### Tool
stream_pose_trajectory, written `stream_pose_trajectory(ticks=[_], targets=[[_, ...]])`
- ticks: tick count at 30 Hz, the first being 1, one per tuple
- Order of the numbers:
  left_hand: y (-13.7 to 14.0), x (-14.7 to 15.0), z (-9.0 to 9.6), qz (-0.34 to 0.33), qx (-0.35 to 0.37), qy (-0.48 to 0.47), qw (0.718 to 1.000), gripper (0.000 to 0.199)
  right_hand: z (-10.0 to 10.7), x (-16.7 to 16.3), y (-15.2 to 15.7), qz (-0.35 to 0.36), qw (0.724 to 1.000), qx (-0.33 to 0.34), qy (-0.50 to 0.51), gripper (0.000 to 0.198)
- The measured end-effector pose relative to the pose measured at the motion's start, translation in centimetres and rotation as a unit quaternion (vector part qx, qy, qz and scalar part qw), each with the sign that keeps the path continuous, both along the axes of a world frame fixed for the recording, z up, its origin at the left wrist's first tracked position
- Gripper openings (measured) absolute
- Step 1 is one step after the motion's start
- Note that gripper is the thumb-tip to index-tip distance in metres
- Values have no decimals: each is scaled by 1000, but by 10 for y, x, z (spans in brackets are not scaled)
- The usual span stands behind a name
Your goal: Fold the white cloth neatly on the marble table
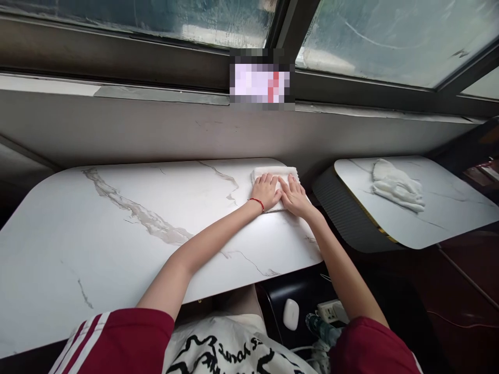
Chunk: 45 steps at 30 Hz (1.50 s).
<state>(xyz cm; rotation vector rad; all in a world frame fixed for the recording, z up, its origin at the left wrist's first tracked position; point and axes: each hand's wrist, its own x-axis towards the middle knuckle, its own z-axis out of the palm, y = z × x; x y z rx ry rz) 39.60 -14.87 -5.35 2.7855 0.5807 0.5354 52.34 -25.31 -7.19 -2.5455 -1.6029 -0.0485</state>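
A folded white cloth (275,171) lies flat near the right end of the white marble-patterned table (117,249). On its left part rests my left hand (266,192), palm down with the fingers stretched out and a red string bracelet at the wrist. My right hand (294,196) presses on the cloth's right part, fingers extended and spread. The thumbs almost meet in the middle. Neither hand wraps around the cloth. Both palms and the cloth's middle are hidden beneath the hands.
To the right stands a second marble-topped cabinet (413,228) with a crumpled white cloth (397,187) on it. Below, a black surface (275,291) bears a small white case (291,314), a power strip (331,311) and a bottle (322,328). A wall and window frame (351,91) rise behind.
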Motion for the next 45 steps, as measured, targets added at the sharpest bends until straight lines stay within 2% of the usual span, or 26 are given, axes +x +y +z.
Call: stream_pose_trajectory(ticks=[4, 7, 11, 17, 20, 23, 29, 31, 33, 37, 40, 45], targets=[[31, -3, -2, 29, 6, 15, 999, 51, 1, 7, 44, 27, 1000, -6, -4, 61], [47, -5, -3, 41, 10, 28, 999, 50, -3, 5, 62, 36, 999, 19, -29, 61], [51, -6, -4, 42, 17, 30, 999, 50, -6, 4, 64, 47, 996, 64, -39, 60], [41, -11, -3, 42, 28, 30, 998, 50, -3, 0, 55, 55, 995, 80, -16, 57], [26, -21, -2, 36, 32, 31, 998, 51, -2, -21, 36, 43, 996, 70, -37, 58], [-2, -46, -3, 2, 41, 39, 998, 53, -1, -62, -6, 35, 993, 68, -89, 57], [-64, -147, -8, -156, 48, 38, 986, 68, 7, -172, -102, 16, 984, 75, -159, 54], [-71, -181, -9, -195, 37, 33, 980, 70, 9, -198, -118, 22, 985, 77, -155, 54], [-67, -207, -8, -212, 27, 33, 976, 68, 11, -211, -121, 32, 987, 81, -132, 51], [-37, -235, -4, -227, 4, 40, 973, 64, 8, -201, -94, 83, 990, 104, -46, 45], [-10, -246, 2, -227, -9, 53, 972, 58, 2, -182, -57, 142, 984, 107, -6, 58], [25, -259, 14, -112, -4, 70, 991, 51, 1, -171, 19, 199, 977, 66, -28, 66]])
